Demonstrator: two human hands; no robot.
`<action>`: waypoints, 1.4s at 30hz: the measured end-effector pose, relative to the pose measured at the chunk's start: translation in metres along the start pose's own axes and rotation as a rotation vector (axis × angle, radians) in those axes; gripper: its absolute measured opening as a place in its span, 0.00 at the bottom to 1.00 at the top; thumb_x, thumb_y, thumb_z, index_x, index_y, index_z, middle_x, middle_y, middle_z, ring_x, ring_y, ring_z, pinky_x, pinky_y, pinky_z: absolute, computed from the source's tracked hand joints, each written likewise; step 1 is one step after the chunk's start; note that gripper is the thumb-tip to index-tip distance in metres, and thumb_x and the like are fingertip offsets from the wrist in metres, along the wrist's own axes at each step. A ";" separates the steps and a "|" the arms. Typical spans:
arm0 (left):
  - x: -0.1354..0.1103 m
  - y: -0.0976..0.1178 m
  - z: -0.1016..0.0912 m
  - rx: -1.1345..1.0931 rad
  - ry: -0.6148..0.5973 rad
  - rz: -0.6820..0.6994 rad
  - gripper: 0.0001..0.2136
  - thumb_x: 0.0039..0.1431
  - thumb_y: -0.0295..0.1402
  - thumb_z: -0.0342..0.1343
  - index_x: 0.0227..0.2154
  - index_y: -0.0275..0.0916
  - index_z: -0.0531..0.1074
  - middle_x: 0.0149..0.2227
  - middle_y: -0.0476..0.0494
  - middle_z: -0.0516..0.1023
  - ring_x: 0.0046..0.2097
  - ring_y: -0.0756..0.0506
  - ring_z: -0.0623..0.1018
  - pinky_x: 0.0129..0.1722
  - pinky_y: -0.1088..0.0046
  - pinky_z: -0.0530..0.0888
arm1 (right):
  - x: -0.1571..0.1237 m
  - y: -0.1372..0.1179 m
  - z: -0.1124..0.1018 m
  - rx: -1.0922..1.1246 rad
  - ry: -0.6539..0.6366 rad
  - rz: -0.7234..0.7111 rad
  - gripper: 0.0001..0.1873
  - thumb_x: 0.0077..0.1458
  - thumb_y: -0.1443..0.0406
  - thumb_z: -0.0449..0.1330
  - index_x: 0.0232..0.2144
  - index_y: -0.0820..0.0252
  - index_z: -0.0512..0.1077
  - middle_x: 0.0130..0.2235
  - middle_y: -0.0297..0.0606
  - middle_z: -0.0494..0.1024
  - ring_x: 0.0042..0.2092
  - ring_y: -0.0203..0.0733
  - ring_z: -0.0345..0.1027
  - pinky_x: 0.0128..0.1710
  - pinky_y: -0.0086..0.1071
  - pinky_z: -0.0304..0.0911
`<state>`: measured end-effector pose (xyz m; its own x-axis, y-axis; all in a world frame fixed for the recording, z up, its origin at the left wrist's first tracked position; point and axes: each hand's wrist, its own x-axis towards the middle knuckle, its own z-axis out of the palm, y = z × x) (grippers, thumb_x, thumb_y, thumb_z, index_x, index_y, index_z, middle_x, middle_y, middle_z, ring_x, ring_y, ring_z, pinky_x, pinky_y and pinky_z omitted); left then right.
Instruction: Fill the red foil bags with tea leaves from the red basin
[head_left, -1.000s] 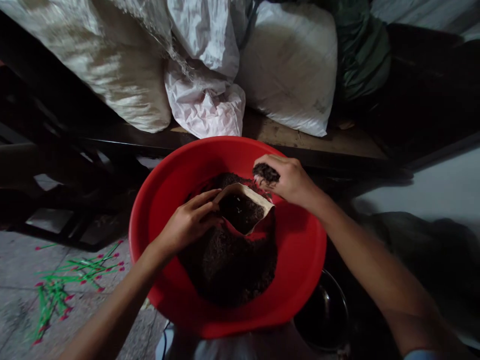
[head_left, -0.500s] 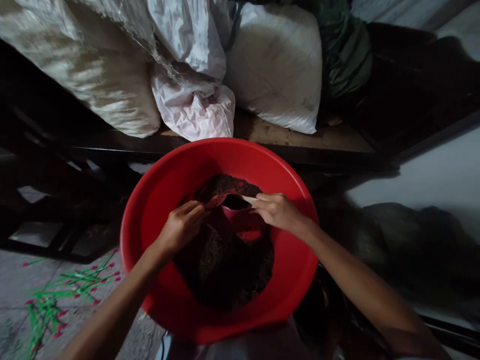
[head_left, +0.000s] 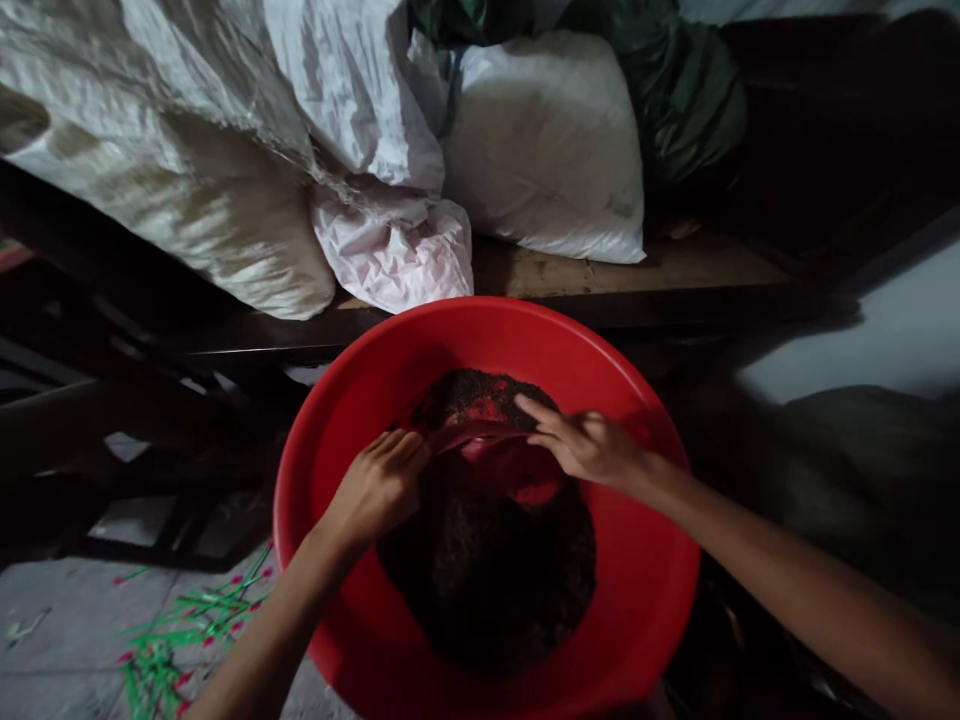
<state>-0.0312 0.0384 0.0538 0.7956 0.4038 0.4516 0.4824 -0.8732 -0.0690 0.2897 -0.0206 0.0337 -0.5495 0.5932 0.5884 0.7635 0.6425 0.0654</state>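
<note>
Inside a large red plastic tub [head_left: 646, 580], dark crumbly material [head_left: 502, 580] covers the bottom and heaps up at the far side. A dark red pouch [head_left: 499, 462] is stretched between my hands just above it. At the pouch's left end, my left hand [head_left: 379, 485] is closed on the edge. My right hand [head_left: 589, 447] holds the right end, its index finger stretched out and the other fingers curled at the edge. The pouch's mouth looks nearly flat, with only a narrow gap; its contents are hidden.
Several white sacks [head_left: 547, 150] and a dark green bag [head_left: 682, 110] rest on a wooden shelf [head_left: 697, 268] behind the tub. Thin green stalks with red tips [head_left: 191, 615] lie scattered on the tiled floor [head_left: 60, 610] at left. A pale wall [head_left: 885, 320] stands at right.
The pouch's mouth, wider before, has narrowed. My right index finger has lifted and straightened. The view has shifted, so tub and hands sit lower and further right.
</note>
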 end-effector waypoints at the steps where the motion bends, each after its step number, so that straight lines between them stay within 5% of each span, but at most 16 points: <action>1: 0.002 0.000 -0.001 0.004 0.018 0.011 0.13 0.54 0.13 0.49 0.26 0.40 0.67 0.28 0.46 0.69 0.30 0.44 0.67 0.31 0.65 0.68 | 0.004 0.001 0.001 0.009 -0.010 0.024 0.14 0.68 0.77 0.53 0.43 0.61 0.77 0.35 0.35 0.83 0.29 0.34 0.69 0.30 0.32 0.63; 3: 0.003 0.001 -0.002 -0.029 0.031 0.033 0.13 0.51 0.13 0.49 0.26 0.40 0.67 0.28 0.46 0.69 0.30 0.44 0.66 0.31 0.65 0.67 | 0.007 0.003 0.002 0.018 -0.007 0.033 0.17 0.64 0.79 0.50 0.31 0.60 0.74 0.26 0.32 0.77 0.27 0.34 0.67 0.29 0.31 0.61; 6: -0.004 0.002 -0.004 -0.109 0.035 0.075 0.14 0.48 0.12 0.47 0.27 0.39 0.68 0.28 0.46 0.69 0.31 0.44 0.66 0.32 0.66 0.67 | 0.007 0.003 -0.003 -0.013 0.035 -0.046 0.18 0.55 0.82 0.48 0.26 0.59 0.70 0.23 0.31 0.70 0.25 0.35 0.60 0.28 0.32 0.56; 10: -0.010 0.003 -0.008 -0.078 0.006 0.060 0.12 0.58 0.15 0.48 0.28 0.39 0.70 0.28 0.46 0.69 0.31 0.44 0.66 0.34 0.65 0.67 | 0.012 -0.004 -0.014 0.033 -0.033 -0.043 0.17 0.59 0.80 0.50 0.28 0.60 0.73 0.24 0.32 0.71 0.29 0.37 0.63 0.33 0.33 0.60; 14: 0.004 0.012 -0.007 0.001 -0.021 0.002 0.06 0.66 0.28 0.57 0.31 0.39 0.72 0.33 0.46 0.74 0.35 0.42 0.71 0.37 0.62 0.68 | 0.034 -0.024 -0.016 0.027 -0.201 0.047 0.05 0.67 0.66 0.60 0.40 0.61 0.76 0.38 0.39 0.79 0.43 0.45 0.71 0.43 0.38 0.64; 16: 0.012 0.019 -0.002 0.012 -0.044 -0.020 0.03 0.67 0.29 0.58 0.35 0.38 0.74 0.36 0.46 0.76 0.37 0.42 0.73 0.37 0.62 0.69 | 0.044 -0.035 -0.012 0.002 -0.241 0.030 0.02 0.65 0.67 0.62 0.39 0.61 0.75 0.39 0.39 0.79 0.43 0.46 0.71 0.43 0.39 0.63; 21: 0.020 0.032 0.011 0.001 -0.013 0.013 0.10 0.69 0.23 0.54 0.30 0.38 0.70 0.31 0.47 0.73 0.32 0.44 0.71 0.35 0.64 0.67 | 0.055 -0.044 0.002 -0.020 -0.217 0.002 0.11 0.59 0.79 0.56 0.32 0.60 0.71 0.33 0.37 0.75 0.37 0.44 0.68 0.38 0.37 0.59; 29: 0.021 0.024 0.015 -0.082 0.068 0.114 0.13 0.71 0.27 0.54 0.27 0.39 0.68 0.28 0.50 0.70 0.32 0.46 0.70 0.37 0.64 0.68 | 0.057 -0.043 0.011 -0.034 -0.049 -0.163 0.17 0.63 0.79 0.50 0.27 0.58 0.68 0.28 0.35 0.67 0.33 0.43 0.58 0.37 0.38 0.53; 36: -0.021 0.003 0.006 -0.172 0.021 -0.138 0.05 0.73 0.29 0.54 0.39 0.39 0.73 0.36 0.48 0.78 0.35 0.48 0.75 0.37 0.68 0.70 | 0.055 -0.035 0.005 0.003 -0.145 -0.043 0.11 0.59 0.78 0.56 0.30 0.58 0.70 0.32 0.36 0.73 0.37 0.43 0.62 0.38 0.38 0.54; 42: -0.026 0.022 0.018 -0.169 0.125 -0.158 0.05 0.70 0.22 0.53 0.40 0.37 0.71 0.34 0.46 0.75 0.34 0.46 0.70 0.35 0.68 0.71 | 0.065 -0.059 0.010 0.004 -0.165 -0.025 0.12 0.59 0.79 0.56 0.30 0.58 0.70 0.32 0.36 0.72 0.36 0.43 0.62 0.39 0.38 0.55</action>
<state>-0.0348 0.0134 0.0238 0.6585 0.5110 0.5525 0.5208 -0.8394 0.1557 0.2052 -0.0153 0.0606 -0.6171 0.6482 0.4462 0.7474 0.6601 0.0748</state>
